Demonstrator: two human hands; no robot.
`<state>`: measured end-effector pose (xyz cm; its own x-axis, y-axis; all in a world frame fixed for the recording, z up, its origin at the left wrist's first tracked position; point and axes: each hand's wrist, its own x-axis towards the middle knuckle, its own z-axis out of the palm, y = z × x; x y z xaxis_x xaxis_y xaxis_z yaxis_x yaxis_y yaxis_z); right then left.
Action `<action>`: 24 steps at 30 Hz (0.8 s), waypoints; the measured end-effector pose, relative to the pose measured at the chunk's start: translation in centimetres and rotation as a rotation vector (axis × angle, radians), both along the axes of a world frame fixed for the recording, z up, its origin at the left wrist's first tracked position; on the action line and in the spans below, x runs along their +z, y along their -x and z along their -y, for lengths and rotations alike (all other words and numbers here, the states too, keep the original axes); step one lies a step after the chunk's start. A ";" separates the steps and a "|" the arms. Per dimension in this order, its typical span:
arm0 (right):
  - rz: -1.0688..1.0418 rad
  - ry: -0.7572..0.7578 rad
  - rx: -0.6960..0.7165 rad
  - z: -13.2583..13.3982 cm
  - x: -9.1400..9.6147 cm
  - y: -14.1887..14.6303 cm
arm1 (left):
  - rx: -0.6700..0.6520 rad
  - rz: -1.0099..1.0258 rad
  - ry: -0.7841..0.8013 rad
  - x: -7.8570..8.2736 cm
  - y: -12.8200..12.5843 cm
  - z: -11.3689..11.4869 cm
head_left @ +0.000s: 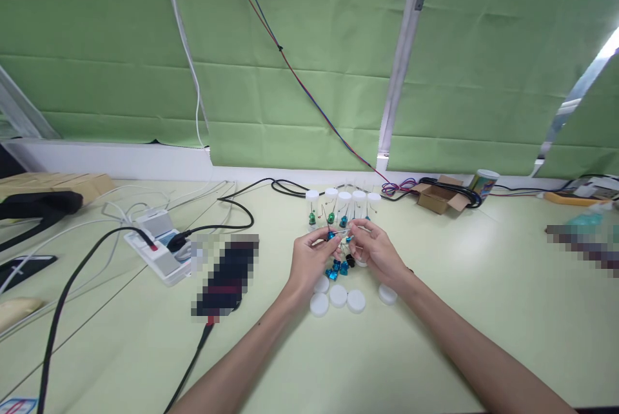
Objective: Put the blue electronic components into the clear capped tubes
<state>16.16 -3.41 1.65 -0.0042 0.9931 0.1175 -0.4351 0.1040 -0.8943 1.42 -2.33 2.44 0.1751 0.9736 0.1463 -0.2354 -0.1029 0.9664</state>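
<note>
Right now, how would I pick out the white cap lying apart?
On the pale green table, find the person's right hand. Beside its wrist lies the white round plastic cap, alone; the other four white caps cluster to its left.

A small blue part (331, 235) is pinched in the grip of the left hand (309, 262), but it is too small to be identified. Whatever is enclosed by the grip of the right hand (377, 251) is hidden by its fingers. Both forearms are cut off by the lower edge. A dark pixelated patch (226, 278) is blurred out on the bench (435, 336), and a long pixelated patch (583, 246) near the right edge. The contents of the capped vials (344, 207) cannot be told
</note>
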 end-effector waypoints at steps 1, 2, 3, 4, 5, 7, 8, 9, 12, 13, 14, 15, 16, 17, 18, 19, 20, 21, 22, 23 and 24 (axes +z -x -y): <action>0.020 -0.015 -0.024 0.0 0.0 0.0 | -0.002 0.000 0.006 0.0 0.0 0.0; 0.038 -0.028 -0.046 0.0 0.0 0.0 | -0.003 0.000 0.010 0.1 0.0 0.1; 0.054 -0.038 -0.065 0.0 0.0 0.1 | -0.003 0.001 0.012 0.1 0.0 0.1; 0.068 -0.045 -0.082 0.0 0.0 0.1 | -0.003 0.001 0.011 0.1 0.0 0.1; 0.082 -0.048 -0.096 -0.1 0.0 0.1 | -0.002 0.000 0.008 0.1 0.0 0.1; 0.107 -0.045 -0.116 -0.1 0.0 0.1 | 0.001 -0.004 -0.001 0.1 0.0 0.1; 0.116 -0.043 -0.123 -0.2 0.0 0.1 | 0.000 -0.006 -0.007 0.1 0.0 0.0; 0.122 -0.041 -0.129 -0.2 -0.1 0.1 | -0.001 -0.009 -0.013 0.1 0.1 0.0; 0.130 -0.034 -0.139 -0.3 -0.2 0.1 | 0.001 -0.024 -0.031 0.0 0.1 -0.1; 0.131 -0.034 -0.140 -0.3 -0.3 0.1 | 0.002 -0.032 -0.035 -0.1 0.1 -0.1; 0.134 -0.035 -0.141 -0.3 -0.3 0.0 | 0.002 -0.039 -0.039 -0.1 0.1 -0.1; 0.138 -0.036 -0.144 -0.3 -0.3 0.0 | 0.001 -0.044 -0.041 -0.1 0.1 -0.1; 0.143 -0.038 -0.147 -0.3 -0.4 0.0 | -0.001 -0.046 -0.042 -0.1 0.1 -0.1; 0.151 -0.041 -0.150 -0.3 -0.4 0.0 | -0.004 -0.047 -0.042 -0.1 0.1 -0.1; 0.160 -0.044 -0.154 -0.3 -0.4 0.0 | -0.007 -0.047 -0.041 -0.1 0.1 -0.1; 0.172 -0.048 -0.158 -0.3 -0.4 -0.1 | -0.009 -0.046 -0.039 0.0 0.1 -0.1; 0.184 -0.051 -0.162 -0.3 -0.3 -0.1 | -0.009 -0.046 -0.038 0.0 0.1 -0.1; 0.194 -0.054 -0.166 -0.3 -0.3 -0.1 | -0.009 -0.046 -0.037 0.0 0.1 0.0; 0.202 -0.057 -0.171 -0.3 -0.3 -0.1 | -0.008 -0.047 -0.035 0.1 0.1 0.0; 0.209 -0.058 -0.177 -0.2 -0.2 0.0 | -0.008 -0.050 -0.034 0.1 0.1 0.0; 0.215 -0.059 -0.182 -0.2 -0.2 0.0 | -0.007 -0.052 -0.032 0.1 0.1 0.0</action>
<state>16.20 -3.17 1.49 0.1430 0.9712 0.1905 -0.2059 0.2174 -0.9541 1.29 -2.32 2.52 0.1905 0.9671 0.1684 -0.1858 -0.1329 0.9736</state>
